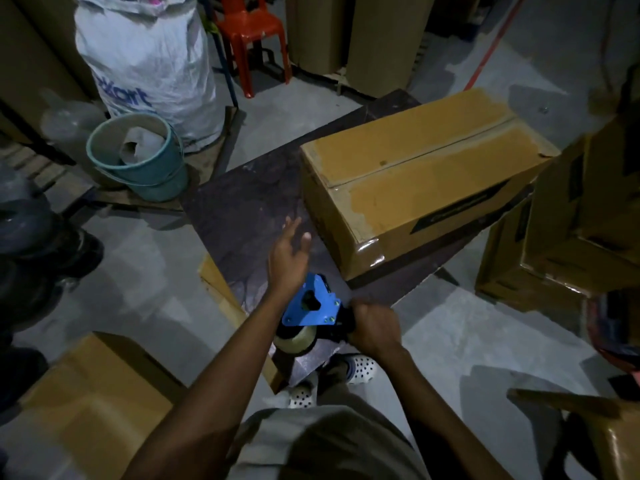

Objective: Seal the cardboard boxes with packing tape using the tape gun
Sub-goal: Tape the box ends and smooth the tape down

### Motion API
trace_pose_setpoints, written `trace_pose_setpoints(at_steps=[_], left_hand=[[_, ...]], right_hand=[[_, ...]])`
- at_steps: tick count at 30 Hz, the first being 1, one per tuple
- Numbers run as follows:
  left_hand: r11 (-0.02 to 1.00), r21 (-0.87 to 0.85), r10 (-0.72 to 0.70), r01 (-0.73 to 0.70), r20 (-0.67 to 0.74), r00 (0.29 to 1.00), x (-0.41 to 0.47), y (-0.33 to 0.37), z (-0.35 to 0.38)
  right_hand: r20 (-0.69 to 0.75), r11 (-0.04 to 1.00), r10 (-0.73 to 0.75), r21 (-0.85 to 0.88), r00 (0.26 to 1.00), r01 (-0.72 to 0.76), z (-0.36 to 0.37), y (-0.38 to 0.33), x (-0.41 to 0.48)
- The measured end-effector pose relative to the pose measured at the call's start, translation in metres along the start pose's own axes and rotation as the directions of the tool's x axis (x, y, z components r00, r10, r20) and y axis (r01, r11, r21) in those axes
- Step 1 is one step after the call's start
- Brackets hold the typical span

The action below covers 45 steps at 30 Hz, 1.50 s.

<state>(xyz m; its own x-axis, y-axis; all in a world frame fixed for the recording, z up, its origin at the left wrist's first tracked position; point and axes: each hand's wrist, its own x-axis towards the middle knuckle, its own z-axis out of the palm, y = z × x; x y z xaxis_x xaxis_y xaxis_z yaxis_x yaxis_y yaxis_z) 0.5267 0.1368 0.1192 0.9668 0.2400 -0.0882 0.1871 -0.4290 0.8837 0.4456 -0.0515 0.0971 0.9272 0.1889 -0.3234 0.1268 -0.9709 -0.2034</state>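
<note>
Dim storeroom, grey concrete floor, and the cardboard box (426, 174) sits on a dark board (242, 209), flaps closed. Glossy tape shows along its centre seam and near corner, so it looks largely sealed. Just in front of the box is the tape gun (311, 303), handle clenched in the right hand (374, 327). The left hand (289, 251) hovers near the box, fingers spread, holding nothing. Right of the box, stacked cartons (571, 220) may be awaiting tape.

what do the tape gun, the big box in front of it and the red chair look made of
The tape gun: flat blue side plate with small screws, probably painted metal, maybe hard plastic; handle hidden in the right hand. The box: matte brown cardboard, glossy clear tape on its near corner. The red chair: smooth, slightly shiny, one-piece look, likely moulded plastic.
</note>
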Motion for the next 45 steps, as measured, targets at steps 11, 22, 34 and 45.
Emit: trace_pose_setpoints(at_steps=[11,22,34,45], left_hand=[[0.989,-0.032,0.14,-0.141,-0.029,0.99,-0.025,0.012,-0.01],[0.857,0.244,0.442,-0.454,0.104,0.891,-0.01,0.049,0.036],[0.823,0.245,0.498,-0.512,0.123,0.859,-0.018,0.024,0.038],[0.712,-0.436,-0.497,0.551,0.241,0.833,-0.032,0.076,0.036]], right_hand=[[-0.683,0.865,-0.145,0.263,0.715,0.427,-0.027,0.003,0.011],[-0.689,0.912,-0.024,0.282,0.725,0.298,-0.085,0.014,0.04],[-0.76,0.936,0.028,0.248,0.649,0.25,-0.064,0.005,0.018],[-0.766,0.847,0.19,0.445,0.614,0.292,-0.071,0.001,0.0]])
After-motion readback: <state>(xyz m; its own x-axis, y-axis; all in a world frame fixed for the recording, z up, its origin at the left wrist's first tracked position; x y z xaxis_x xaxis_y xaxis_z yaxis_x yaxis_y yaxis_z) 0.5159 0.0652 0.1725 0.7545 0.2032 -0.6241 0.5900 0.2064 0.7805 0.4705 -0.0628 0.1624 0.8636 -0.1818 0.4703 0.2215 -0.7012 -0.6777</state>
